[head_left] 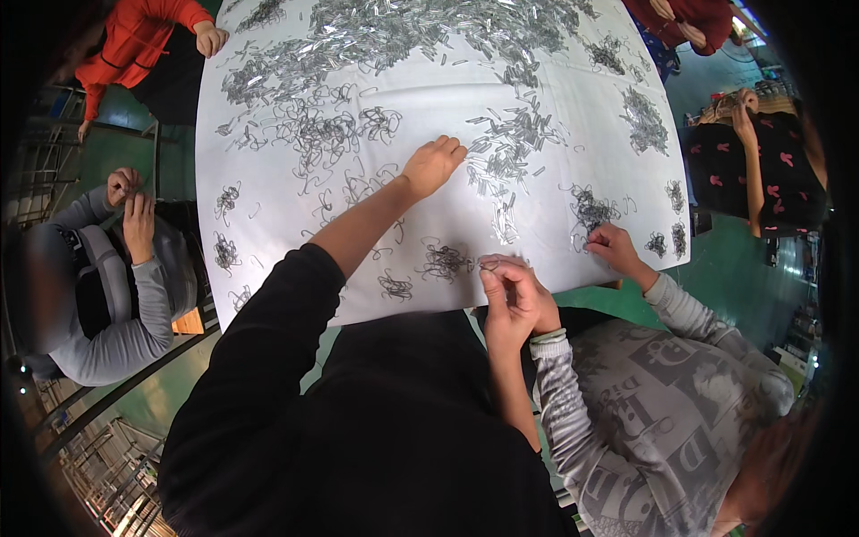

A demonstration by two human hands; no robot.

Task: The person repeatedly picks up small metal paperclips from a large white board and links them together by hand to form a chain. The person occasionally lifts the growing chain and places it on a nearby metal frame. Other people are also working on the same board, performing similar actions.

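My left hand (435, 165), at the end of a black sleeve, reaches over the white-covered table with its fingers bent together. Its fingertips are at the left edge of a pile of small clear strips (514, 143); anything in them is hidden. Close to my body, my right hand (508, 315) is raised at the table's near edge, thumb and fingers closed. A thin dark line shows at its fingertips, too small to name. Just left of it lies a heap of thin dark curved wire pieces (442, 260). A co-worker's hand (543, 313) with a wristband overlaps my right hand.
More dark wire pieces (313, 125) lie left of centre on the white table cover (277, 282). A broad mass of clear strips (403, 40) spreads across the far side. On my right, the co-worker's other hand (611, 248) touches a wire heap (591, 208). Other people stand around the table.
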